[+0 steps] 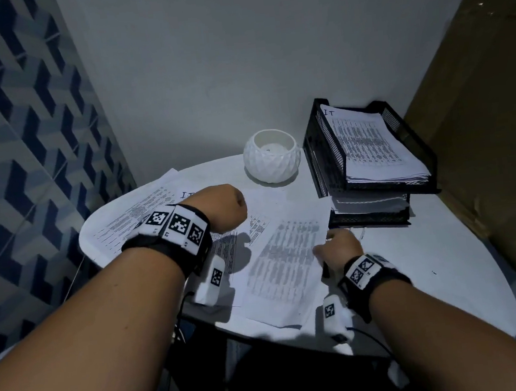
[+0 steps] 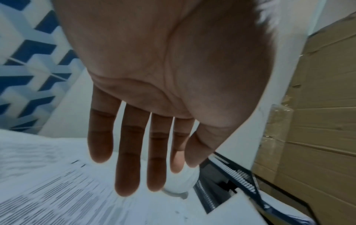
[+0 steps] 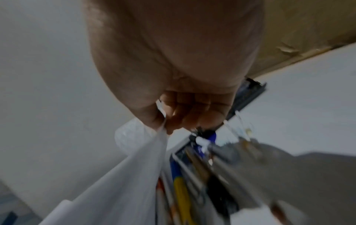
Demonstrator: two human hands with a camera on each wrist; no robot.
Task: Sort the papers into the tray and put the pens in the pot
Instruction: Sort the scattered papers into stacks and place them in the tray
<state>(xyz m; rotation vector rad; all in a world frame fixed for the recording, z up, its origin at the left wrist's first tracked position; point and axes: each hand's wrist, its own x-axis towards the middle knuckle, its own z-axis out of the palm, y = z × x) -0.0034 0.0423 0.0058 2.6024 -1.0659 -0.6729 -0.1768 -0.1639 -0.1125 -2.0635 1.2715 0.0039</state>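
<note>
My right hand [image 1: 329, 243] pinches the right edge of a printed sheet [image 1: 285, 262] between thumb and fingers and lifts that edge off the white table [image 1: 420, 261]. In the right wrist view the same hand [image 3: 165, 121] holds the sheet [image 3: 134, 175], and several pens [image 3: 181, 190], yellow, blue and black, lie blurred under it. My left hand [image 1: 223, 211] hovers over the other loose papers [image 1: 133, 220]; its fingers [image 2: 127, 167] are straight and hold nothing. The white faceted pot [image 1: 272, 156] stands at the back. Beside it, the black mesh tray [image 1: 319, 158] holds stacked papers on two tiers.
A big cardboard box [image 1: 478, 111] stands against the table's right side, close behind the tray. A grey wall runs along the back and a blue patterned wall [image 1: 18, 139] along the left. Bare tabletop shows to the right of my right hand.
</note>
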